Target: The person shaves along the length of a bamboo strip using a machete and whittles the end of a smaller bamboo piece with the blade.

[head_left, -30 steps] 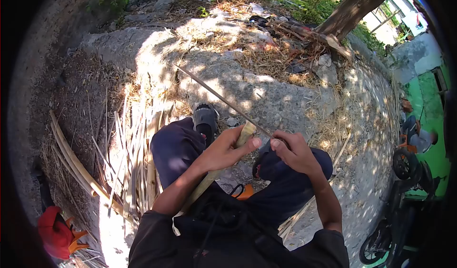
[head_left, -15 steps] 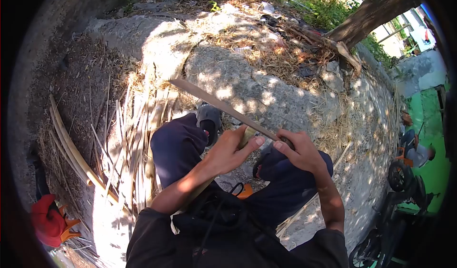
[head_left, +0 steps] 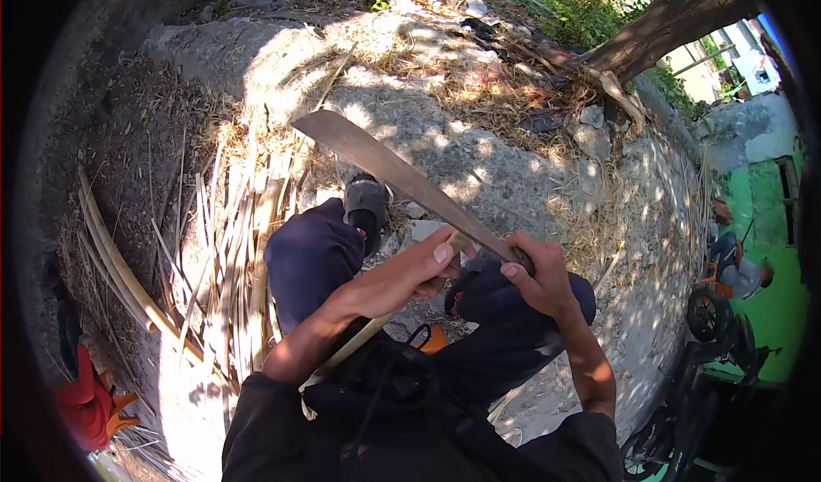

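My right hand (head_left: 546, 278) is closed round the handle of a machete (head_left: 389, 171). Its broad, dull-brown blade slants up and left across the view, with the flat side showing. In my left hand (head_left: 410, 268) is a pale bamboo strip (head_left: 355, 347), which runs back under my forearm towards my lap. The strip's far end pokes out past my fingers, close to the blade near the handle; I cannot tell whether they touch. Both hands are above my knees, between my bent legs in dark trousers.
Split bamboo strips (head_left: 235, 268) lie heaped left of my legs, with longer curved bamboo pieces (head_left: 115, 255) beyond. A rough stone slab (head_left: 428, 136) is ahead. A tree trunk (head_left: 671, 24) leans at upper right. A person in red sits far left; another person and a motorcycle (head_left: 710, 315) are right.
The machete has turned so more of its flat side shows, and its tip has moved slightly up and left. My left thumb has folded in over the bamboo strip.
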`<act>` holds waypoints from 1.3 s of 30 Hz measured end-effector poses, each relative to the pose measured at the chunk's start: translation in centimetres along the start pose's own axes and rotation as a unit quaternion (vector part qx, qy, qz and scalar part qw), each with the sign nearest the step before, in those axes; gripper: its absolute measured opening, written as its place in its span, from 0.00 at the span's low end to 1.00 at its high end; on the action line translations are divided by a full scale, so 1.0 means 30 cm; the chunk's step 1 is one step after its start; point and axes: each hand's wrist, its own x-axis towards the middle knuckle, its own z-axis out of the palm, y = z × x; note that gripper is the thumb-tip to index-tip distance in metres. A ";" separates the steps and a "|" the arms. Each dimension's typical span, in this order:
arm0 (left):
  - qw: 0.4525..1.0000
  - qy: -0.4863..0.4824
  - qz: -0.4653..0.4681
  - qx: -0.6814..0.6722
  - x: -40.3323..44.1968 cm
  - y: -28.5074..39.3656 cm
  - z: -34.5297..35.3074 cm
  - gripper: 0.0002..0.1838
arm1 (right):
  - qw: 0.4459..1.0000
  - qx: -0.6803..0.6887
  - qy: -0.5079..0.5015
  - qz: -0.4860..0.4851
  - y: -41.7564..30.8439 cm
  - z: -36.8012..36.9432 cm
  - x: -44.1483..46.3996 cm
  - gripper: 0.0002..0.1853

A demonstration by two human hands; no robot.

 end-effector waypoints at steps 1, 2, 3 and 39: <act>1.000 -0.003 -0.001 0.000 0.005 0.002 0.010 0.36 | 1.000 -0.001 0.002 0.002 0.006 -0.004 -0.006 0.20; 1.000 0.004 -0.016 -0.012 0.010 0.010 0.023 0.36 | 1.000 0.021 0.010 0.013 0.015 -0.005 -0.011 0.19; 0.999 0.011 -0.031 -0.023 0.014 0.014 0.033 0.35 | 0.999 0.044 0.017 0.024 0.025 -0.005 -0.017 0.19; 0.988 0.068 0.073 0.118 0.125 -0.033 0.222 0.30 | 0.998 0.009 0.064 -0.024 0.088 -0.046 -0.186 0.38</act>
